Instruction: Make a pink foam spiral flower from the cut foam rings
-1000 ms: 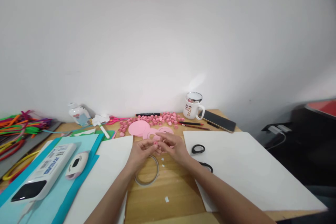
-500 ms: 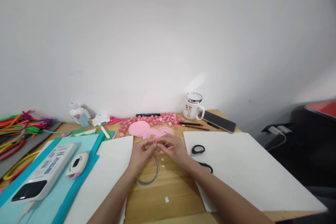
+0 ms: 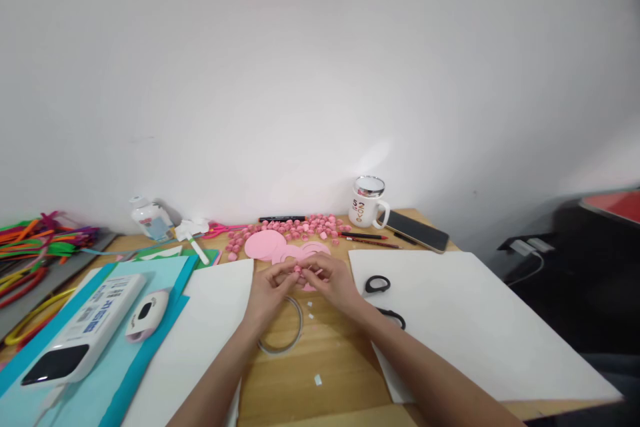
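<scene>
My left hand [image 3: 267, 292] and my right hand [image 3: 334, 283] meet over the middle of the wooden desk [image 3: 330, 360]. Their fingertips pinch a tiny pink paper piece [image 3: 299, 270] between them. Just below the hands lies a ring of tape [image 3: 280, 345]. Behind them lie pink paper discs [image 3: 265, 244] and a pink paper ring [image 3: 315, 249], with several small pink rolled pieces [image 3: 305, 225] scattered beyond.
White sheets [image 3: 465, 320] [image 3: 200, 340] lie on either side, with black scissors [image 3: 379, 284] on the right one. At the left are blue paper, a power bank [image 3: 80, 337], a small white device [image 3: 147, 312] and pipe cleaners [image 3: 35, 247]. A mug [image 3: 369, 202], a phone [image 3: 417, 230] and pencils stand at the back.
Both hands stay together over the desk; the fingers have shifted slightly around the small pink piece. Nothing else has moved.
</scene>
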### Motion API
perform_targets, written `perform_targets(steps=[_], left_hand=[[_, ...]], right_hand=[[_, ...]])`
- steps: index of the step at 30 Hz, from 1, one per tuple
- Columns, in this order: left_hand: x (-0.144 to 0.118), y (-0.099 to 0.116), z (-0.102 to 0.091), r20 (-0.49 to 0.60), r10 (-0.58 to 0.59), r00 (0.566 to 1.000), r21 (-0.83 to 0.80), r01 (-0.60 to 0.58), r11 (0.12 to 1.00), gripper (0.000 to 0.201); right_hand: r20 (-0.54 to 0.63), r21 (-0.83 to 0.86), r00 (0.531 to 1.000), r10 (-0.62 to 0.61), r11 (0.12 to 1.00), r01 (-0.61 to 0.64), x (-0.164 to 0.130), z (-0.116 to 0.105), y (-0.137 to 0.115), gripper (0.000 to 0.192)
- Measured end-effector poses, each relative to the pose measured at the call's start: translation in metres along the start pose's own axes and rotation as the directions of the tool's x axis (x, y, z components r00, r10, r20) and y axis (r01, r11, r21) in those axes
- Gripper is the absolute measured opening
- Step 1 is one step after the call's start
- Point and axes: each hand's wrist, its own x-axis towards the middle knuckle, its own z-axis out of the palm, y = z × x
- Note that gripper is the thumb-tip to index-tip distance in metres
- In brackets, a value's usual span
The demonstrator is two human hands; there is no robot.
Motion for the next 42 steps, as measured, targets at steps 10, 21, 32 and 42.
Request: perform_targets(steps=[10, 21, 32, 42], left_hand=[[-0.0014, 0.0018, 0.0014, 0.016, 0.038, 0.999, 0.018, -0.038, 0.999, 0.023], [-0.0003, -0.0015, 0.0007, -0.001, -0.005, 1.000, 0.019, 0.005, 1.000, 0.033], [-0.0008, -0.0031, -0.0002, -0.009, 0.000, 1.000, -0.008, 0.000, 1.000, 0.027], [0.0013, -0.0067, -0.0001, 0.019, -0.072, 0.997, -0.162, 0.074, 0.984, 0.030]], right_hand=[[0.007, 0.046, 0.999, 0.054, 0.998, -0.054, -0.0013, 0.0037, 0.0014, 0.013], [0.031, 0.234, 0.989, 0.147, 0.960, -0.150, -0.0002, 0.0056, 0.0055, 0.016], [0.033, 0.263, 0.981, 0.189, 0.946, -0.191, 0.0002, 0.0049, 0.0017, 0.021], [-0.045, 0.144, 0.994, 0.098, 0.985, -0.090, -0.0008, 0.0038, 0.0023, 0.015]])
